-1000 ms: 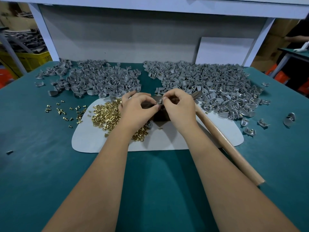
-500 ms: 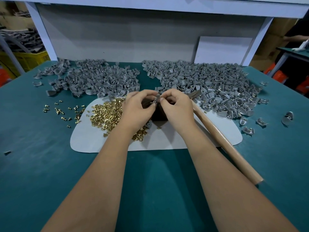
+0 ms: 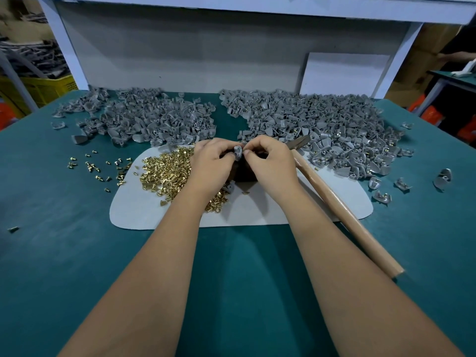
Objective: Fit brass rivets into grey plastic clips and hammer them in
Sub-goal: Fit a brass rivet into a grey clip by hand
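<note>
A teal-covered table (image 3: 77, 253) fills the view, backed by a grey panel under a white shelf. Across its far side lie two broad heaps of grey plastic clips: the left heap (image 3: 144, 117) looks plain grey, and the right heap (image 3: 322, 124) shows small glints of brass among its pieces. A few stray clips (image 3: 443, 177) sit apart near the table's right edge. In front of the heaps lies a pale rounded mat (image 3: 144, 212). A hammer rests diagonally over the mat's right part, its wooden handle (image 3: 345, 212) running toward the near right and its dark metal head (image 3: 298, 143) just beside the right heap. On the mat's left part is a pile of brass rivets (image 3: 167, 171), with loose rivets (image 3: 103, 168) scattered on the table to its left. A dark block (image 3: 244, 173) sits on the mat between the wrists, mostly hidden. Above it the left hand (image 3: 211, 166) and the right hand (image 3: 270, 163) meet, fingers curled, both pinching a single grey clip (image 3: 238, 152) between their fingertips. Whether the right hand also pinches a rivet cannot be told.
</note>
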